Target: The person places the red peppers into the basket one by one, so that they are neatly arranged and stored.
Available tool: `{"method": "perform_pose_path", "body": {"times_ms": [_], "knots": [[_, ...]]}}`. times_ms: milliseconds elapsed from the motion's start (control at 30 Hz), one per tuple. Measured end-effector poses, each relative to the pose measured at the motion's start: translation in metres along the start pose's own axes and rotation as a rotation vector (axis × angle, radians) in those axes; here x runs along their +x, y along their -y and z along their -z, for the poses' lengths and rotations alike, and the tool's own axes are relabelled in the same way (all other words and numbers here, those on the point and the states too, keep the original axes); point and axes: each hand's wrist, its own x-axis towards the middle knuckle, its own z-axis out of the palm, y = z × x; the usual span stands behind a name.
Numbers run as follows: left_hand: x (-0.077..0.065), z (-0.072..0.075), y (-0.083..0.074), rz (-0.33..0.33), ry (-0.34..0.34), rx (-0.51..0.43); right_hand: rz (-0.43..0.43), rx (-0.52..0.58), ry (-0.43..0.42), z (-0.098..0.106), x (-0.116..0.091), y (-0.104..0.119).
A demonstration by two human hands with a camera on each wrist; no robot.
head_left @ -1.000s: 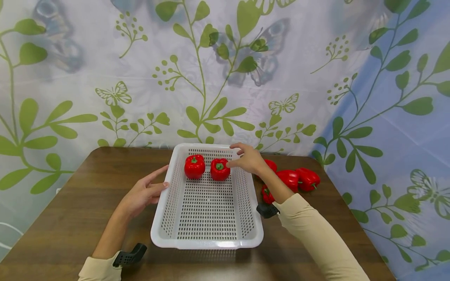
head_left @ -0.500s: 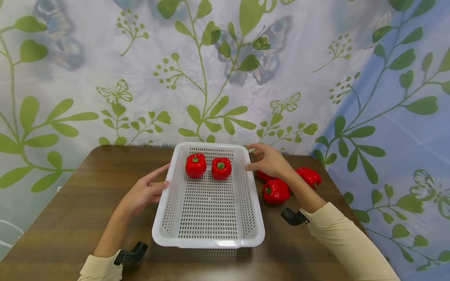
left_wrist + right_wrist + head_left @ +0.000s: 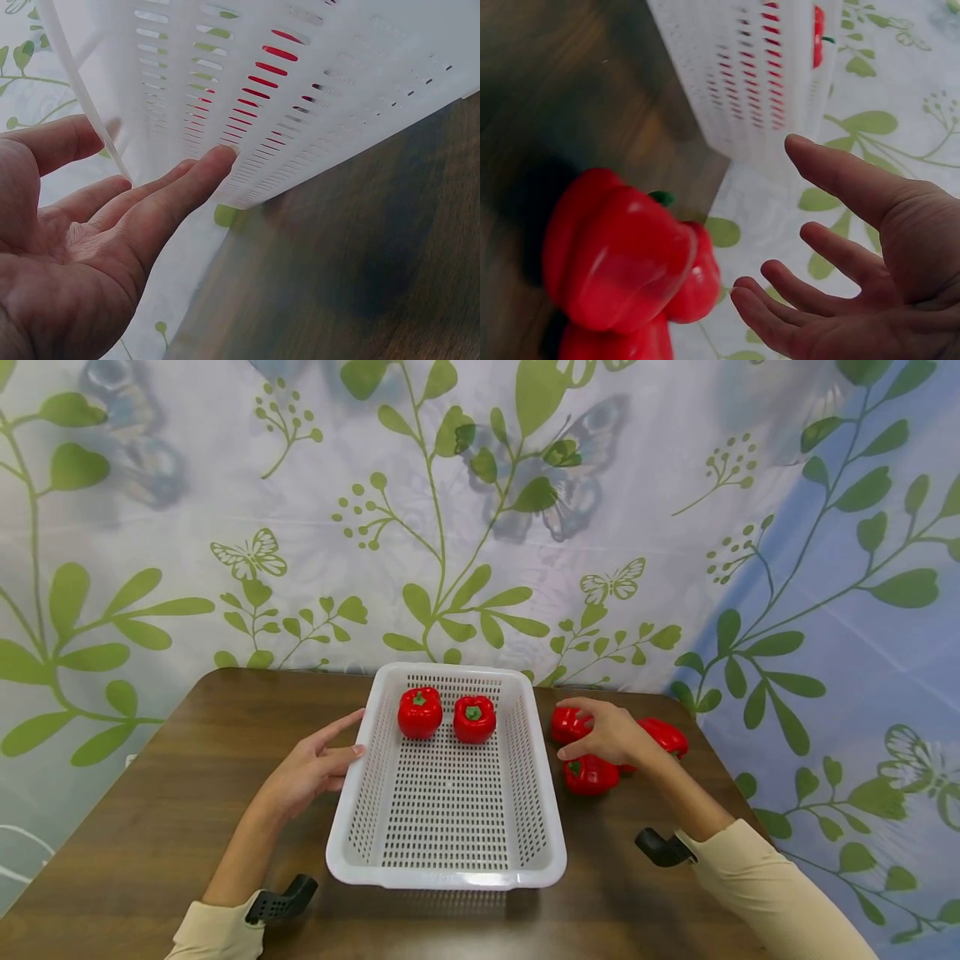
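Two red bell peppers, the left one [image 3: 420, 713] and the right one [image 3: 474, 720], sit upright at the far end of a white perforated basket [image 3: 446, 878]. My left hand [image 3: 315, 768] touches the basket's left wall; in the left wrist view its fingers are extended against the plastic, with the thumb by the rim. Above the loose peppers right of the basket is my right hand [image 3: 611, 735], fingers spread and nothing held. Nearest to it are a red pepper [image 3: 567, 725] at the back and another [image 3: 591, 775] in front. In the right wrist view a gap separates the fingers from the pepper [image 3: 622, 251].
A further red pepper [image 3: 664, 737] lies to the right, partly behind the right hand and wrist. Everything stands on a brown wooden table [image 3: 150, 827]. A leaf-patterned cloth [image 3: 300, 527] hangs behind the table's far edge.
My right hand has moved right, from the right pepper in the basket out over the rim to above the loose peppers. The left hand has stayed at the basket's left side.
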Motion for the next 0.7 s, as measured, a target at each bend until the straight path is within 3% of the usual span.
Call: {"method": "perform_pose_path", "body": {"times_ms": [267, 700], "knots": [[0.001, 0.0, 0.0, -0.001, 0.003, -0.004, 0.061, -0.042, -0.009, -0.006, -0.004, -0.019], [-0.001, -0.001, -0.001, 0.008, -0.009, -0.003, 0.051, -0.089, -0.045, -0.023, -0.008, -0.039]]}}
